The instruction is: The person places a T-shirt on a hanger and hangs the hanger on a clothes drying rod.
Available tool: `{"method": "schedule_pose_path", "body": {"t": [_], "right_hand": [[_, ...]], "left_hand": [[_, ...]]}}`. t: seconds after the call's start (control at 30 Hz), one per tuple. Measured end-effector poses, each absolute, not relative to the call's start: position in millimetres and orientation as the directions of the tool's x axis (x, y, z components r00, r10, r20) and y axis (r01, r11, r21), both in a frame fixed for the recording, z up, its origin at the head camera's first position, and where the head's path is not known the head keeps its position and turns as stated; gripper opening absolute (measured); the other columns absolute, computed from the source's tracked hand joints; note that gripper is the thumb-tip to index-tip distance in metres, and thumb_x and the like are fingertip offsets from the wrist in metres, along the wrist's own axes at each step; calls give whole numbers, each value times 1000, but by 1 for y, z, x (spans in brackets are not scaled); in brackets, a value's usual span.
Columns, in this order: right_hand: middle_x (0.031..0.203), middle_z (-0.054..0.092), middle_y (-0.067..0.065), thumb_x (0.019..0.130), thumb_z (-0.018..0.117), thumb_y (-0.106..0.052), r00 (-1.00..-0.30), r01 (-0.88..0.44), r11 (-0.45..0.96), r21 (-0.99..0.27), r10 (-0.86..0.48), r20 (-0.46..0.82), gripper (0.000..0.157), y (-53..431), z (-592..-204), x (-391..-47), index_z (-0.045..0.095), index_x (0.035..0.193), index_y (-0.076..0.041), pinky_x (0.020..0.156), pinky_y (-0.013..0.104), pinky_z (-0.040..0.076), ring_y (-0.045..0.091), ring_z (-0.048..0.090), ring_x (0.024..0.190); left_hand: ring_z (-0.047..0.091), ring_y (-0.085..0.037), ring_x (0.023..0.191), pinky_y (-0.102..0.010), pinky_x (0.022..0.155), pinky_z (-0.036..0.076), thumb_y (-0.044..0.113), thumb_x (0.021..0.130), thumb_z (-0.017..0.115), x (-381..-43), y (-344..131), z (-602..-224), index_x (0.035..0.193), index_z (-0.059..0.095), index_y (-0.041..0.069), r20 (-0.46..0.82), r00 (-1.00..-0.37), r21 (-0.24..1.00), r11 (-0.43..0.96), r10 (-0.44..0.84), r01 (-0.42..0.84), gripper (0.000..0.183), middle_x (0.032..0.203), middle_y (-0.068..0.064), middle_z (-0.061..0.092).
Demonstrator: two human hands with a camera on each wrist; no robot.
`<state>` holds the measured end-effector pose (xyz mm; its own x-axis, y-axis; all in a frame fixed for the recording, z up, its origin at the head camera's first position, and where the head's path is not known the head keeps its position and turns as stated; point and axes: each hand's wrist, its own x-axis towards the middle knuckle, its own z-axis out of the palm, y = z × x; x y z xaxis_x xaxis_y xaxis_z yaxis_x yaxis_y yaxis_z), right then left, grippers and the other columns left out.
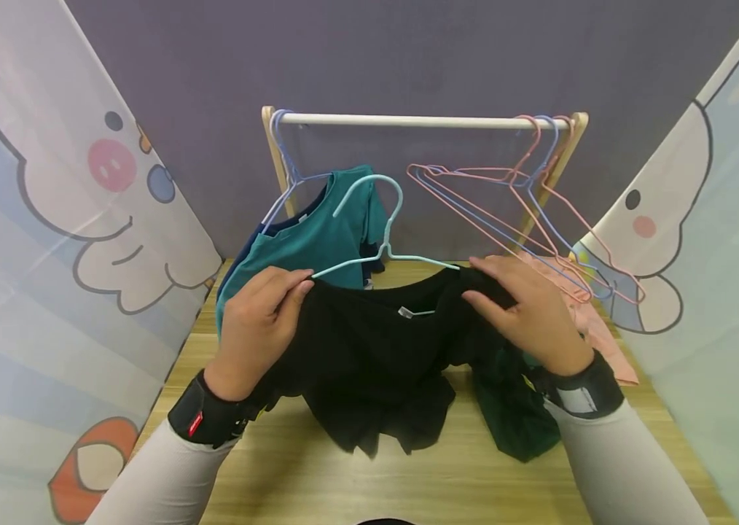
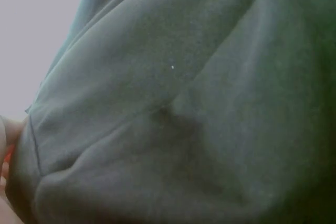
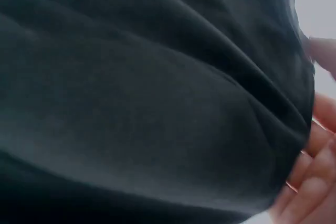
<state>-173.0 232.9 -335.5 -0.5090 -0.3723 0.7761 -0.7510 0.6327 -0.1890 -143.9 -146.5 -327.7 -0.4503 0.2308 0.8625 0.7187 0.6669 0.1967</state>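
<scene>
Both hands hold a black T-shirt point(image 1: 369, 357) up by its shoulders, above the table. A light blue hanger point(image 1: 386, 237) sits in its neckline, hook upward, its arms running into the shoulders. My left hand point(image 1: 258, 321) pinches the left shoulder between thumb and fingers, right where the hanger arm enters. At the other shoulder my right hand point(image 1: 530, 313) grips the cloth, thumb in front near the collar. Black cloth point(image 2: 157, 77) fills most of the left wrist view. In the right wrist view, curled fingers point(image 3: 315, 177) show at the cloth's edge. The hanger's ends are hidden inside the shirt.
Behind stands a rack with a white bar point(image 1: 396, 122). A teal shirt point(image 1: 330, 240) and a navy garment hang at its left; pink and blue hangers point(image 1: 533, 197) at its right. Dark green cloth point(image 1: 517, 423) and a pink garment point(image 1: 602, 339) lie on the wooden table point(image 1: 369, 488).
</scene>
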Motion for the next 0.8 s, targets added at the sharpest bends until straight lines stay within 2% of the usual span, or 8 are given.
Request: {"method": "schedule_pose_path", "body": {"t": [0.07, 0.13, 0.17, 0.2, 0.3, 0.47, 0.67, 0.8], "right_hand": [[114, 77, 14, 100, 72, -31, -517, -762, 626, -166, -434, 738, 40, 231, -338, -172, 71, 129, -4, 83, 30, 55, 27, 71, 87], [102, 78, 10, 93, 78, -13, -535, -760, 628, -168, -458, 710, 30, 231, -341, -171, 73, 122, -4, 69, 32, 50, 18, 66, 74], [98, 78, 8, 89, 79, -4, -552, -759, 621, -195, -457, 697, 29, 231, -343, -171, 74, 117, -5, 67, 29, 48, 14, 63, 72], [95, 77, 5, 84, 80, 3, -573, -754, 616, -226, -450, 685, 30, 231, -345, -170, 75, 113, -6, 67, 26, 46, 11, 60, 71], [92, 77, 1, 82, 79, 8, -621, -742, 592, -316, -429, 656, 28, 234, -351, -169, 76, 105, -9, 74, 16, 46, 6, 63, 79], [95, 78, 1, 83, 77, 11, -657, -730, 545, -412, -397, 640, 30, 239, -359, -166, 78, 105, -10, 79, 10, 47, 0, 66, 87], [99, 78, 5, 83, 74, 15, -693, -693, 534, -485, -309, 651, 31, 244, -365, -164, 78, 106, -6, 87, 6, 46, -10, 63, 99], [100, 77, -6, 83, 74, 15, -710, -669, 529, -522, -245, 660, 30, 248, -366, -160, 79, 105, -5, 87, 5, 46, -15, 62, 100]], "left_hand": [[70, -22, 80, -39, 79, 62, 7, 93, 76, -144, -147, -329, 113, 76, -1, 856, -454, 192, 662, 249, 725, 22, 90, -13, 75], [70, -22, 80, -40, 78, 62, 11, 96, 73, -144, -147, -331, 113, 76, -1, 848, -455, 186, 649, 273, 737, 21, 90, -13, 75], [70, -22, 80, -40, 78, 62, 11, 96, 73, -145, -146, -332, 113, 76, -1, 846, -451, 185, 637, 284, 748, 21, 90, -13, 75], [70, -22, 81, -40, 78, 62, 12, 97, 72, -145, -146, -334, 114, 76, -1, 839, -455, 188, 626, 298, 757, 21, 90, -12, 75], [69, -20, 83, -37, 78, 62, 6, 92, 76, -148, -144, -338, 115, 76, 0, 819, -469, 206, 594, 331, 778, 23, 92, -10, 75], [69, -17, 87, -36, 82, 61, 2, 88, 79, -149, -142, -345, 120, 75, 2, 769, -534, 265, 585, 351, 766, 33, 96, -8, 76], [67, -29, 103, -47, 95, 54, 10, 91, 79, -154, -140, -354, 125, 72, 2, 758, -595, 326, 635, 267, 700, 35, 108, -13, 75], [65, -34, 108, -53, 98, 48, 12, 91, 81, -157, -141, -364, 126, 71, 2, 764, -615, 362, 658, 197, 660, 38, 111, -16, 74]]}}
